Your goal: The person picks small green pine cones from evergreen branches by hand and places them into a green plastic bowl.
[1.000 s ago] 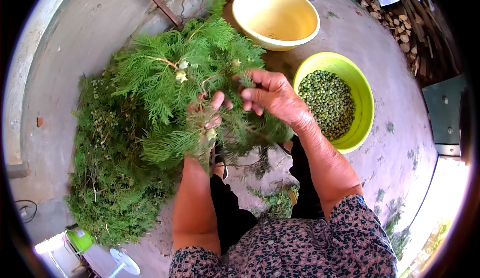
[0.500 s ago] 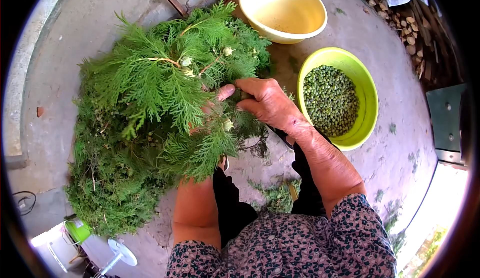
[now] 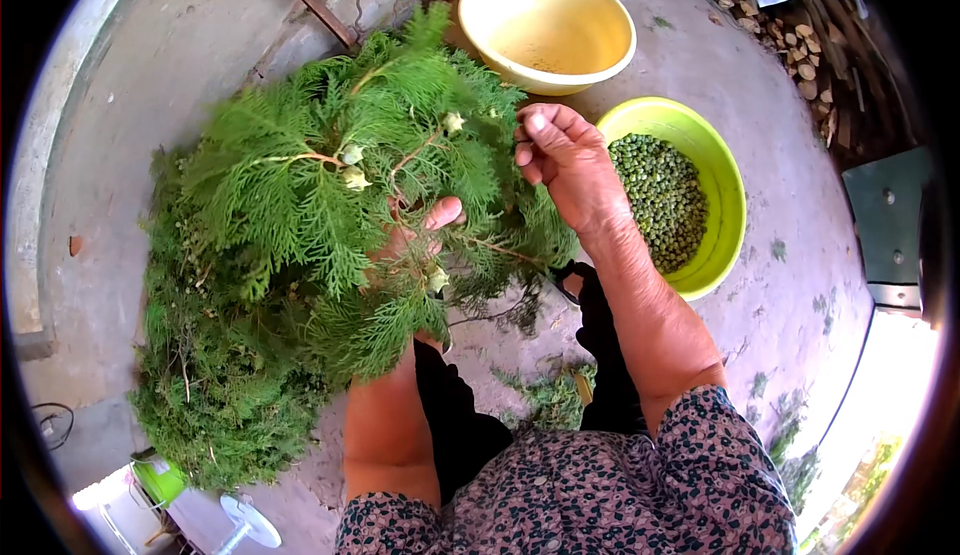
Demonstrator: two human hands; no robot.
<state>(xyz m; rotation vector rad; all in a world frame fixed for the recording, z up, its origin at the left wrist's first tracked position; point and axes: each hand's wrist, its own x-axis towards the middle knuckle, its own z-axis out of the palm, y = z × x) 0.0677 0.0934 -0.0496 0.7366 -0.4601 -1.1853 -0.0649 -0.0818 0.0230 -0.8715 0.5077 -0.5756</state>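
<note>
My left hand [image 3: 432, 223] is partly hidden by foliage and grips a leafy arborvitae branch [image 3: 300, 170]. Its thumb shows above the stem. Several pale green cones [image 3: 356, 177] sit among the flat green sprays. To the right of the branch, my right hand [image 3: 570, 160] is raised with curled fingers, thumb pressed to the fingertips. What lies in that pinch, if anything, is too small to make out. Just beyond my right wrist stands a lime-green basin [image 3: 725, 170] holding many small green cones [image 3: 660, 195].
A pile of cut greenery [image 3: 230, 385] lies under and left of the branch. An empty yellow basin [image 3: 545, 30] stands at the far side. Split firewood [image 3: 805, 65] is stacked far right. Loose sprigs [image 3: 555, 400] lie on the concrete floor between my feet.
My right hand has drawn away from the branch, up and to the right, toward the basins. The left hand keeps its hold, and the sprays have shifted a little.
</note>
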